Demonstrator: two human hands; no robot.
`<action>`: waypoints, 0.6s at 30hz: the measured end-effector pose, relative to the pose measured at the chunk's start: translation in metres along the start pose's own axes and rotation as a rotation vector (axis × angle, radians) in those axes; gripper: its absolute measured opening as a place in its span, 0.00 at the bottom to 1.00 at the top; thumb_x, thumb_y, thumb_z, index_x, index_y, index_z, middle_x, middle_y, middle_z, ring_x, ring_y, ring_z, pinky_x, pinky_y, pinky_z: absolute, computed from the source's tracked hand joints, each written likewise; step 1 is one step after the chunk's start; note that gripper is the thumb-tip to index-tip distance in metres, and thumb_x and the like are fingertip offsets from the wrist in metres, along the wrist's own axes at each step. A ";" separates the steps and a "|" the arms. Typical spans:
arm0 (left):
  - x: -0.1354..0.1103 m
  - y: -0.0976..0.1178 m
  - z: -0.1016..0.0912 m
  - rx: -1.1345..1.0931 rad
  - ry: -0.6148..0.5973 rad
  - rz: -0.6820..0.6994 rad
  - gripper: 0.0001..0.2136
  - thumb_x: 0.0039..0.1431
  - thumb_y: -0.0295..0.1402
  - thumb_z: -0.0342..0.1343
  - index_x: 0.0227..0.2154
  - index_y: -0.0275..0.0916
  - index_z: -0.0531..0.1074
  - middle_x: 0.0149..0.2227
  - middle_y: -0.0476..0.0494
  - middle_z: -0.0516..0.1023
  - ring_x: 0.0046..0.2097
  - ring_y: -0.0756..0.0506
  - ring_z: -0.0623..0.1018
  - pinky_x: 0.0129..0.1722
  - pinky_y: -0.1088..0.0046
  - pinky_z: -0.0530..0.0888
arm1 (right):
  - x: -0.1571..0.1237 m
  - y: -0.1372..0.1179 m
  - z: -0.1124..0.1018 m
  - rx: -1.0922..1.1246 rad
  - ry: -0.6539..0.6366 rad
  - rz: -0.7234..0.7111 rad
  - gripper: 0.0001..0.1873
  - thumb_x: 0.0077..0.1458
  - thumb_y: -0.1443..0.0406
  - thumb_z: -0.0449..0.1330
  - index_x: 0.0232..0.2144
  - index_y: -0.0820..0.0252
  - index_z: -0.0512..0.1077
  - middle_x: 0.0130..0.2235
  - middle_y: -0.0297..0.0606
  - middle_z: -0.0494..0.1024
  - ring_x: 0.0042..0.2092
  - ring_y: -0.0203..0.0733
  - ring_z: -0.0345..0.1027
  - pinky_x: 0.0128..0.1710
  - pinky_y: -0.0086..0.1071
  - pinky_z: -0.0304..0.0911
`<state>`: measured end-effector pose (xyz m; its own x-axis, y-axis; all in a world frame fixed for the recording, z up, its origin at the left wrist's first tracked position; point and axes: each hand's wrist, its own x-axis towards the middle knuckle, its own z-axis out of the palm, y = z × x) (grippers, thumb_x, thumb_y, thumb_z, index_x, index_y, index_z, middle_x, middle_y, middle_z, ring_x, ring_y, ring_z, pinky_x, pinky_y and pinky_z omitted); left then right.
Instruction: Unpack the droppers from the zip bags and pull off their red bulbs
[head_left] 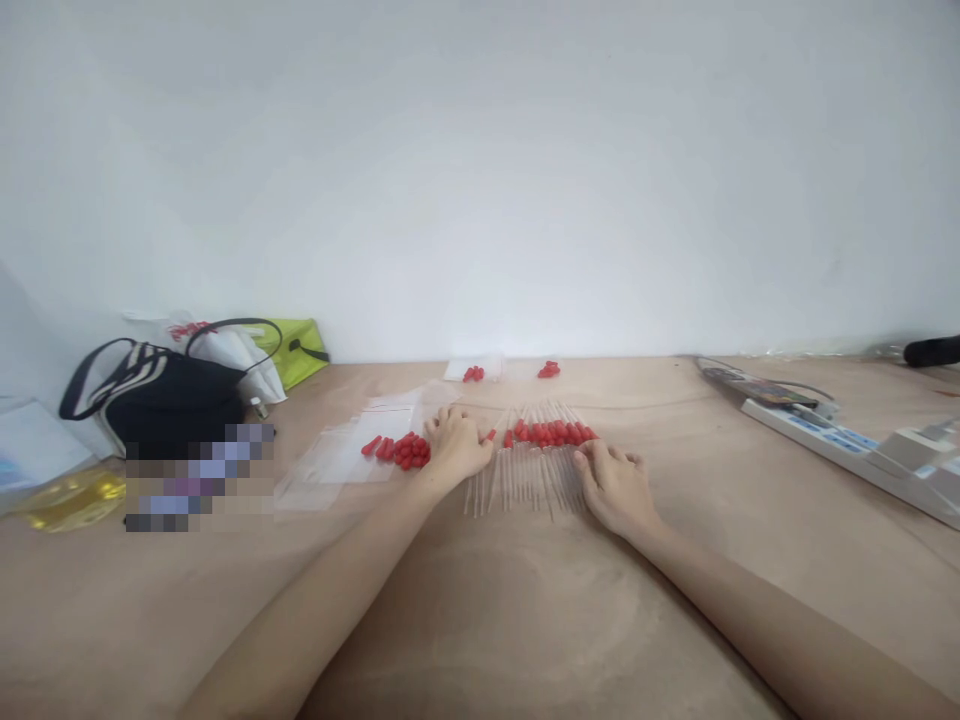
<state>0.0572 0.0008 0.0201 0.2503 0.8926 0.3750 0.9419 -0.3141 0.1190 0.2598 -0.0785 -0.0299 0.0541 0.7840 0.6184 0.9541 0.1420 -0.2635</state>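
1. From my remote seat I saw the left hand [454,445] resting on the table [480,600] at the left end of a row of tubes [525,480]. Its fingers were curled, with a speck of red at their tips. I could not tell whether it was pinching anything.
2. The right hand [615,485] lay on the near right part of the same row, fingers bent over the tubes. It seemed to be steadying them, but I could not tell whether it was gripping one or only pressing down.
3. The tubes were thin and clear, lying side by side in a loose fan near the middle of the table. Their far ends carried a band of red caps [551,433]. Laid flat like that, I judged, each tube stayed easy to reach.
4. A heap of loose caps [401,450] sat just left of the left hand, on clear plastic bags [337,460], probably to keep it close by.
5. Two small red heaps [473,374] lay farther off, near the wall.
6. A black bag [157,400] and a green bag [296,352] stood at the far left. A power strip [847,445] lay on the right, well apart from both hands.
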 end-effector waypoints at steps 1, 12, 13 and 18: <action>-0.004 -0.003 -0.002 -0.016 0.045 0.013 0.08 0.46 0.34 0.53 0.18 0.38 0.72 0.39 0.36 0.71 0.45 0.34 0.65 0.38 0.55 0.61 | 0.000 0.000 0.000 0.002 0.000 0.001 0.13 0.58 0.62 0.41 0.30 0.58 0.63 0.32 0.36 0.75 0.36 0.42 0.66 0.40 0.40 0.48; -0.069 -0.028 -0.018 -0.149 0.456 0.467 0.02 0.48 0.29 0.52 0.23 0.40 0.69 0.32 0.46 0.75 0.39 0.44 0.71 0.41 0.61 0.57 | 0.003 -0.011 -0.012 0.019 0.149 -0.348 0.25 0.52 0.54 0.51 0.51 0.58 0.60 0.49 0.45 0.67 0.49 0.47 0.59 0.50 0.44 0.44; -0.071 -0.027 -0.016 -0.154 0.460 0.492 0.02 0.48 0.29 0.52 0.23 0.39 0.69 0.32 0.46 0.75 0.39 0.44 0.71 0.41 0.62 0.58 | 0.002 -0.013 -0.013 0.018 0.140 -0.392 0.25 0.52 0.54 0.51 0.51 0.57 0.60 0.49 0.44 0.67 0.50 0.47 0.59 0.51 0.45 0.43; -0.073 -0.018 -0.011 -0.157 0.485 0.548 0.02 0.48 0.30 0.53 0.25 0.40 0.70 0.31 0.48 0.76 0.38 0.46 0.72 0.43 0.62 0.58 | -0.001 -0.025 -0.014 0.064 0.116 -0.540 0.18 0.53 0.58 0.53 0.46 0.54 0.66 0.40 0.38 0.74 0.46 0.43 0.61 0.53 0.47 0.40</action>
<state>0.0200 -0.0621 0.0008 0.5136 0.3630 0.7774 0.6584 -0.7477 -0.0858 0.2400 -0.0913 -0.0140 -0.4024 0.5185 0.7545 0.8356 0.5446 0.0714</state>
